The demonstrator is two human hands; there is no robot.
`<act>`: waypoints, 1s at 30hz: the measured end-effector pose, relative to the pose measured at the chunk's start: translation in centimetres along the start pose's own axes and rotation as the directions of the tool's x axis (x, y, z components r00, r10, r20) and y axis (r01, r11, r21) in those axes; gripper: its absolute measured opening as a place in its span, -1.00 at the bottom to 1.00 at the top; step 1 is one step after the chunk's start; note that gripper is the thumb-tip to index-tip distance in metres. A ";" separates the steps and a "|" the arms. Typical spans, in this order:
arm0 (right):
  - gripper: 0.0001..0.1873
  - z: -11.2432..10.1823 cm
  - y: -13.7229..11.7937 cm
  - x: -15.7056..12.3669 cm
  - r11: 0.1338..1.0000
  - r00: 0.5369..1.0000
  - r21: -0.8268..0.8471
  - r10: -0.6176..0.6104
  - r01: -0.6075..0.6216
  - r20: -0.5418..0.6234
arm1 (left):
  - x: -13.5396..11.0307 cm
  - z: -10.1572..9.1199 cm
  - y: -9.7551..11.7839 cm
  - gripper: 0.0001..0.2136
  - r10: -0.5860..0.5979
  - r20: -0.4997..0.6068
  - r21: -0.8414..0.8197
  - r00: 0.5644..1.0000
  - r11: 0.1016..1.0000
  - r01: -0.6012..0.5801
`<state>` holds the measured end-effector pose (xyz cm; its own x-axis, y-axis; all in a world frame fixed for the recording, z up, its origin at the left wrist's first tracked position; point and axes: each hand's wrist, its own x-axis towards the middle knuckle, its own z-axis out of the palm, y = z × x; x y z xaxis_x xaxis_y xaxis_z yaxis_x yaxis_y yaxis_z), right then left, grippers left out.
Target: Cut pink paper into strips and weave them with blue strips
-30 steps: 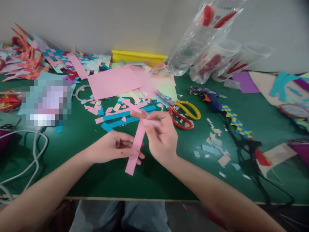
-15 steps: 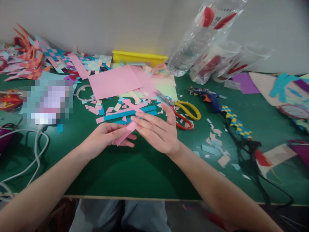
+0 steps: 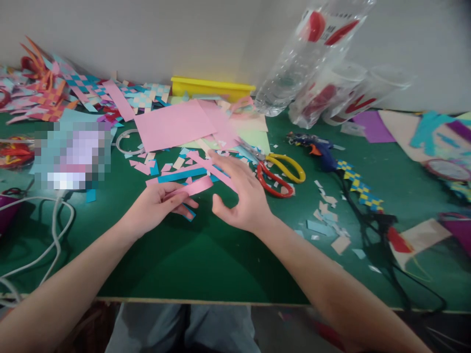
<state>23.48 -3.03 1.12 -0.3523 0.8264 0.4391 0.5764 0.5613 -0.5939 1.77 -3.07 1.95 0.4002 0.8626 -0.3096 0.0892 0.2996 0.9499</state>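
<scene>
My left hand pinches a pink paper strip between thumb and fingers; its free end curls to the right. A small blue paper end shows by the lower fingers, and I cannot tell whether it is held. My right hand is open, thumb apart from the fingers, to the right of the held strip and not touching it. Behind the hands lie a blue paper strip and another pink strip crossing it, partly hidden by my right hand.
Scissors with red and yellow handles lie right of my right hand. Farther back are pink sheets, a tape roll and a yellow box. A glue gun, plastic bottle and paper scraps are to the right.
My right hand has let go of the pink strip's end and opened, moving slightly away. The strip in my left hand has risen and turned, its free end now curling rightward.
</scene>
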 end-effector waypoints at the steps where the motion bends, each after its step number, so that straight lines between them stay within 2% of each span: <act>1: -0.45 0.1 0.0 0.1 0.989 0.997 0.126 0.077 -0.078 0.010 | 0.0 0.0 0.0 -0.70 0.016 0.005 0.026 1.000 1.000 -0.016; 2: -0.45 0.3 0.0 0.2 0.951 0.985 0.257 0.163 -0.172 0.056 | 0.0 0.0 0.1 -0.70 0.028 0.014 0.057 1.000 0.998 -0.029; 4: -0.52 0.5 0.2 0.3 0.819 0.933 0.449 0.303 -0.358 0.194 | 0.0 -0.1 0.1 -0.70 0.047 0.039 0.120 0.998 0.992 -0.051; 6: -0.60 0.7 0.4 0.5 0.707 0.876 0.516 0.383 -0.483 0.294 | 0.0 -0.1 0.1 -0.71 0.055 0.047 0.167 0.997 0.984 -0.062; 9: -0.68 0.8 0.6 0.7 0.633 0.834 0.544 0.451 -0.550 0.318 | 0.0 -0.4 -0.1 -0.68 0.097 -0.042 0.209 0.994 0.974 -0.086; 13: -0.70 0.9 0.6 0.8 0.562 0.833 0.643 0.499 -0.521 0.239 | -0.1 -0.7 -0.2 -0.64 0.160 -0.150 0.181 0.976 0.975 -0.132; 18: -0.75 1.1 0.3 0.6 0.585 0.851 0.650 0.487 -0.485 0.197 | -0.2 -0.7 -0.2 -0.71 0.173 -0.204 0.181 0.964 0.974 -0.137; 24: -0.78 1.3 0.3 0.4 0.645 0.880 0.635 0.457 -0.426 0.126 | -0.2 -0.5 -0.2 -0.75 0.173 -0.195 0.110 0.965 0.982 -0.154; 30: -0.77 1.5 0.3 0.3 0.632 0.883 0.664 0.460 -0.400 0.094 | -0.3 -0.4 0.0 -0.75 0.154 -0.188 0.099 0.970 0.986 -0.137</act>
<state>22.43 -2.60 0.06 -0.1151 0.9920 0.0515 0.0154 0.0536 -0.9984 1.34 -3.13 2.03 0.2301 0.9595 -0.1625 0.1230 0.1370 0.9829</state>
